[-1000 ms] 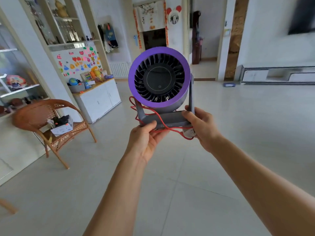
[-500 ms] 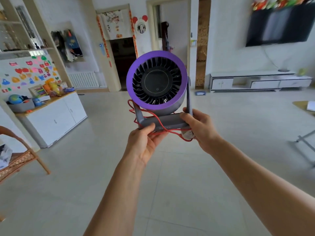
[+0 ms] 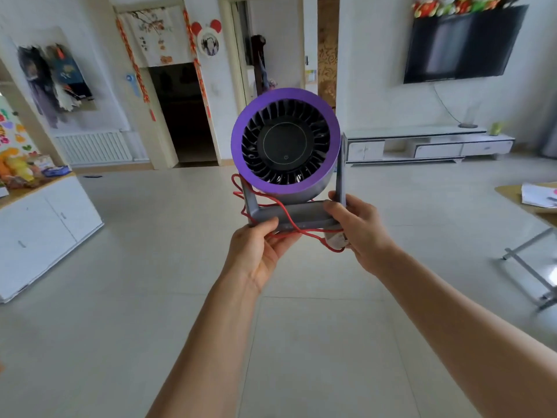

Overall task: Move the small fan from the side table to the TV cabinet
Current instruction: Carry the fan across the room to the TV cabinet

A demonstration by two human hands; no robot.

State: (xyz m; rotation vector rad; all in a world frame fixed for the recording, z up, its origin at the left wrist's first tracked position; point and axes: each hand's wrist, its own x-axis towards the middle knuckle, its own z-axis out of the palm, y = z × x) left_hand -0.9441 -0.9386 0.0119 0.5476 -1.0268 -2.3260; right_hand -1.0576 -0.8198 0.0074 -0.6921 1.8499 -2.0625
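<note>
Both hands, left hand (image 3: 256, 251) and right hand (image 3: 358, 230), have a firm grip on the small fan (image 3: 284, 140) by its grey base, mid-room; I'd keep it level and the red cord (image 3: 272, 203) gathered while crossing to the TV cabinet (image 3: 422, 143).

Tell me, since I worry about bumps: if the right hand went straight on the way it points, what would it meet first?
Probably nothing near: beyond the right hand, gripping the fan, only open floor shows, then the TV cabinet far off; depth is unclear.
</note>
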